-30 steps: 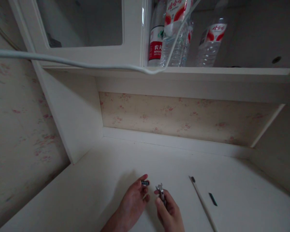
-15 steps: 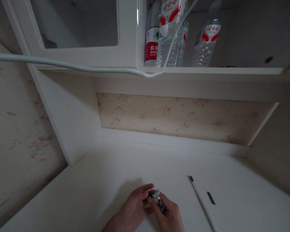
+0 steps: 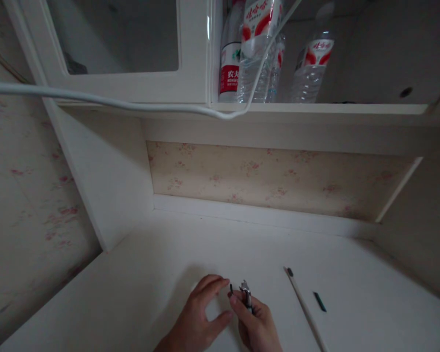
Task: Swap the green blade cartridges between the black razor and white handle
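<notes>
Over the white desktop (image 3: 161,274), my left hand (image 3: 201,310) is open, its thumb and fingers apart. Its fingertips come close to a small, narrow dark piece (image 3: 231,289) standing at the tip of my right thumb. My right hand (image 3: 254,320) is closed around a small silver metal tool (image 3: 245,288) with a dark lower part; its jagged metal end points up and its exact kind is unclear. The fingers cover most of it. To the right lie a long thin white stick (image 3: 304,305) with a dark tip and a short dark green strip (image 3: 319,301).
A white cable (image 3: 132,105) crosses in front of the cabinet (image 3: 194,88) above. Several plastic bottles (image 3: 254,68) stand on its shelf. Side panels (image 3: 106,171) bound the desktop, and flowered wallpaper (image 3: 242,171) shows behind.
My left hand has drawn away from the metal tool and its fingers have spread. The small dark piece now shows upright by my right thumb. The stick and strip have stayed put.
</notes>
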### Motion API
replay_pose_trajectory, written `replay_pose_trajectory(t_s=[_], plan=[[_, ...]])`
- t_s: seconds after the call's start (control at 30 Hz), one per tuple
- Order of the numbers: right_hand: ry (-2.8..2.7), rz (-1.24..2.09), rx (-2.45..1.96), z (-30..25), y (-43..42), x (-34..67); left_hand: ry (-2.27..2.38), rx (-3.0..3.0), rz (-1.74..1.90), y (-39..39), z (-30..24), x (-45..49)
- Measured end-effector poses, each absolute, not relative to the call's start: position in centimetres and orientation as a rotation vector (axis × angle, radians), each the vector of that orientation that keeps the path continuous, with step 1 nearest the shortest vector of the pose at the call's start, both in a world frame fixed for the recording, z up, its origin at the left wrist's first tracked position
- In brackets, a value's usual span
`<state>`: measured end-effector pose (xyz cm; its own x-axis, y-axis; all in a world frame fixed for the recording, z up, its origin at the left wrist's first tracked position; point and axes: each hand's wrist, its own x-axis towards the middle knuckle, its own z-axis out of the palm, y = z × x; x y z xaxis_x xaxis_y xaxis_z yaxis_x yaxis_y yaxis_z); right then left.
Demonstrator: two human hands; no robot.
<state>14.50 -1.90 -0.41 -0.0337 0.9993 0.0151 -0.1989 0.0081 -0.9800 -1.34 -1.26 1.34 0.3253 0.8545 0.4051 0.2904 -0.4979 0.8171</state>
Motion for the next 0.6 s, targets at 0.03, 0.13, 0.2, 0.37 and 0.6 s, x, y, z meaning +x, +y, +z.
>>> replay_pose_trajectory(t_s=[0.03, 0.13, 0.2, 0.37, 0.6], plan=[[-1.05, 1.38, -1.004, -0.6, -1.8, 14.4, 1.048, 2.032, 1.137, -1.3, 1.3, -1.4], [-0.97, 1.516, -0.947, -1.0, -1.9, 14.2, 1.132, 2.17, 1.159, -1.3, 0.9, -1.4], [-0.97, 1.565, -0.937, -0.9, -2.0, 14.1, 1.136, 2.228, 1.195, -1.2, 0.6, -1.4], [-0.975, 1.576, -0.976, -0.1, -2.4, 14.2, 1.116, 2.191, 1.263, -1.3, 0.6, -1.5], [-0.886, 1.587, -0.965, 1.3, -3.2, 14.3, 0.99, 1.756, 1.256, -1.3, 1.8, -1.1]])
